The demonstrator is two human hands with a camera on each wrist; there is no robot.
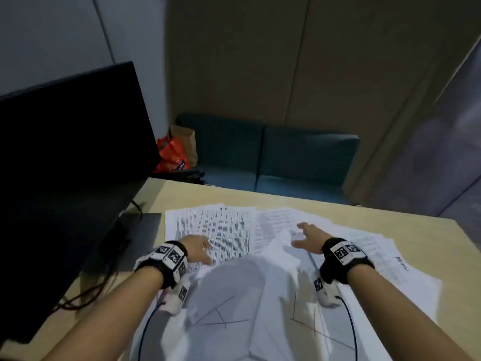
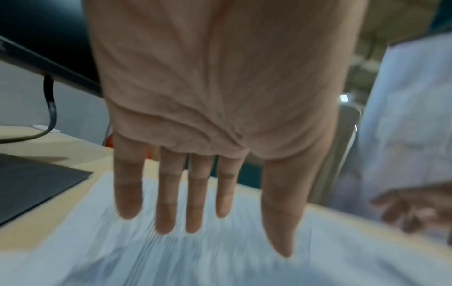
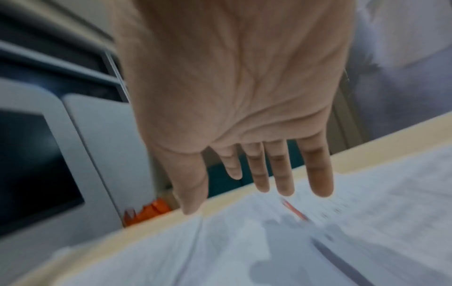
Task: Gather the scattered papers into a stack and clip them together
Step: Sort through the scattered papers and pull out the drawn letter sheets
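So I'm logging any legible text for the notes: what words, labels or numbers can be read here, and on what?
None reads with certainty.
Papers: lines of print, too small and blurred.
Sheet at right: one upside-down word, unclear.
Orange bag: a label, too small.
Wrist bands: square code marks, no words.

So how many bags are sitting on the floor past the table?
2: a crumpled orange plastic bag beside the black monitor, and a brown paper bag just behind it, against the teal sofa. Others may be hidden behind the monitor.
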